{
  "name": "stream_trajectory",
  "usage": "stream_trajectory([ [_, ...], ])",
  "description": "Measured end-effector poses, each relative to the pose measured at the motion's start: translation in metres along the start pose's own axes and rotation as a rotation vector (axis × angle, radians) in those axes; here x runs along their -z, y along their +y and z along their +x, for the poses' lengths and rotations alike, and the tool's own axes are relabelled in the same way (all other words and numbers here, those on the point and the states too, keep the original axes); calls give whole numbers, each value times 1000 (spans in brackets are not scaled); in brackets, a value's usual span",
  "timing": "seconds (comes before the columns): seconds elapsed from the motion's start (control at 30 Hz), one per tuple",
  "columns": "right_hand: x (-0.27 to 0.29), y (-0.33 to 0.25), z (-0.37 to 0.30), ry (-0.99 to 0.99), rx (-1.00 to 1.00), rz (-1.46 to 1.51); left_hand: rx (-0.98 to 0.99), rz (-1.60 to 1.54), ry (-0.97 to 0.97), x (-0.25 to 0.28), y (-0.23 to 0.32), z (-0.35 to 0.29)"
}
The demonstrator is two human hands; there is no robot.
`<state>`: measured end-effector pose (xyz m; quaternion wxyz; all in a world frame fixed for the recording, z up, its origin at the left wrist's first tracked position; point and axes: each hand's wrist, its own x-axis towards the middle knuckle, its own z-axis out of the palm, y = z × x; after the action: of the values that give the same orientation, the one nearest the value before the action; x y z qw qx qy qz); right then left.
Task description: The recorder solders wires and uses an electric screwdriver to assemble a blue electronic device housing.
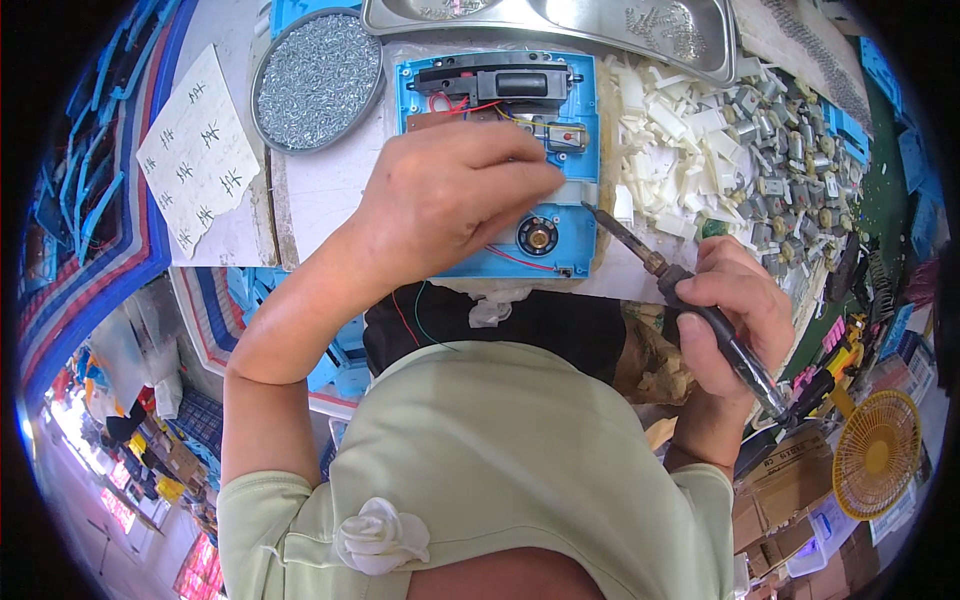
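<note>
A blue plastic housing [585,235] lies face down on the bench with its inside showing. It carries a black module [500,82], a small motor [565,138], a round speaker [537,236] and thin red and yellow wires. My left hand [440,190] reaches over it, fingers pinched together beside a pale translucent piece [578,192] at the right side; what they hold, if anything, is hidden. In my right hand [740,310] is a soldering iron [655,265], its tip pointing up and left to the housing's right edge, close to that piece.
A round tray of screws [318,82] stands at the back left, near a marked paper sheet [200,145]. A metal tray [640,35] sits behind the housing. White plastic parts [665,130] and many small motors [775,185] are heaped on the right. A yellow fan [877,455] stands at lower right.
</note>
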<state>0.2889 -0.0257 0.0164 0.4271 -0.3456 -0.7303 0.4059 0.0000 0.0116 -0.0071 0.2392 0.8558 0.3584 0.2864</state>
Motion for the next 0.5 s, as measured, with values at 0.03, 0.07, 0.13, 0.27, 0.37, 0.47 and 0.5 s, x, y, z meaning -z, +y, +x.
stream_trajectory([
  [0.03,1,0,-1,6,1,5,-14,-21,-5,0,1,0],
  [0.07,1,0,-2,14,4,2,-29,-42,-10,0,3,-1],
  [0.13,2,1,-3,29,10,-3,-29,-66,-28,0,5,-2],
  [0.27,1,2,-3,14,23,-3,70,-76,-9,-5,6,-7],
  [0.37,-2,1,-1,0,30,-1,48,-71,13,-7,5,-7],
  [0.47,-3,3,-1,-5,48,1,29,-64,-9,-6,7,-6],
  [0.5,-3,3,-1,-11,54,1,34,-62,-20,-5,9,-6],
])
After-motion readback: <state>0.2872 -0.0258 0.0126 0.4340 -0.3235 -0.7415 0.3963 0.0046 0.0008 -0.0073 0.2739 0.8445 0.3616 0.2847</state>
